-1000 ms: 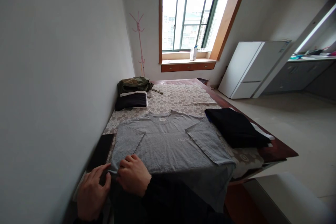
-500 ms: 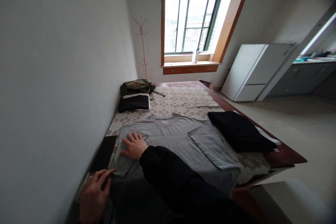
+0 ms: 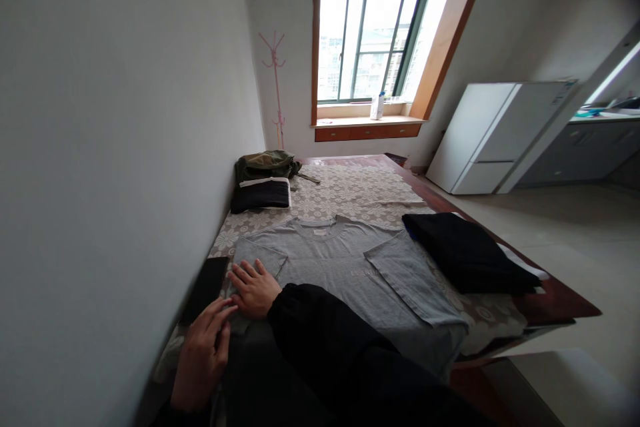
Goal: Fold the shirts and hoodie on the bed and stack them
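A grey T-shirt [image 3: 330, 260] lies spread out on a patterned cloth [image 3: 350, 187], its collar toward the window and its right-side sleeve folded inward. My right hand [image 3: 255, 289] rests flat on the shirt's left sleeve area, fingers spread, with nothing in it. Beside it, at the shirt's left edge, my left hand [image 3: 205, 350] is raised slightly with the fingers apart. The left fingertips are close to my right hand's thumb; whether they touch cannot be made out. The dark forearm sleeve covers the shirt's lower part.
Folded black clothes [image 3: 470, 253] lie on the right side of the table [image 3: 560, 293]. A dark flat object [image 3: 205, 287] sits by the left wall. Farther back are a folded black item [image 3: 260, 195] and a green bag [image 3: 265, 163].
My left hand has moved up and right, closer to my right hand, and its fingers have lifted. My right hand stays on the shirt. The view has shifted slightly.
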{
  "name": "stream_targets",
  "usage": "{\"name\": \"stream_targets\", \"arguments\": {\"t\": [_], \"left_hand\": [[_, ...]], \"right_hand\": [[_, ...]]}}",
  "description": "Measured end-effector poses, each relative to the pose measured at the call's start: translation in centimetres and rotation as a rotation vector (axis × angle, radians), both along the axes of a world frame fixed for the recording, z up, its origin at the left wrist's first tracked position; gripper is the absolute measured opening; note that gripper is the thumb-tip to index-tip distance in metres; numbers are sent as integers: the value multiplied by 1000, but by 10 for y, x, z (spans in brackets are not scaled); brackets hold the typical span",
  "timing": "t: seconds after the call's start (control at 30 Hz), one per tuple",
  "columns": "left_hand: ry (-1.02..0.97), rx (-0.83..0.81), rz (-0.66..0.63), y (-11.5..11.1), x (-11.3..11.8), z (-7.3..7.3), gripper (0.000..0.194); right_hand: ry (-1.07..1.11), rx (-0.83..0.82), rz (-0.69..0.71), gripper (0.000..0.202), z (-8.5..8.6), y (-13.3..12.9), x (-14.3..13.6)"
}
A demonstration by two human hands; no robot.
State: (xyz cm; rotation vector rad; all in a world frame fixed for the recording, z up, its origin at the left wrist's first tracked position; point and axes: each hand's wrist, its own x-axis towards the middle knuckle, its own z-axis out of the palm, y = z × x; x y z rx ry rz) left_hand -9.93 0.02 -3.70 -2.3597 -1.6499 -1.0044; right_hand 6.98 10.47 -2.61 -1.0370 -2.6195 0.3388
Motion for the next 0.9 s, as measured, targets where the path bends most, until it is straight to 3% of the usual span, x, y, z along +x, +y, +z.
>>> {"name": "stream_targets", "arguments": {"t": [0.3,0.4,0.5,0.6,0.7,0.8,0.9], "left_hand": [[-158,-245,-10,47,50,16,55],[-116,-346,42,68,49,6,60],[-2,-391,103,81,42,-15,63],[167,-309,127,82,38,-29,65],[311,-201,107,79,39,-30,62],[416,-198,110,76,44,-21,60],[514,-280,143,77,48,-11,59]], "right_hand": [[-31,80,101,77,-19,8,7],[60,35,86,72,-18,15,13],[111,-44,-76,53,-12,20,19],[84,-69,-268,55,-6,20,26],[37,-107,-283,61,0,9,36],[8,-166,-257,67,5,-11,62],[-14,-173,-317,72,8,-26,116]]}}
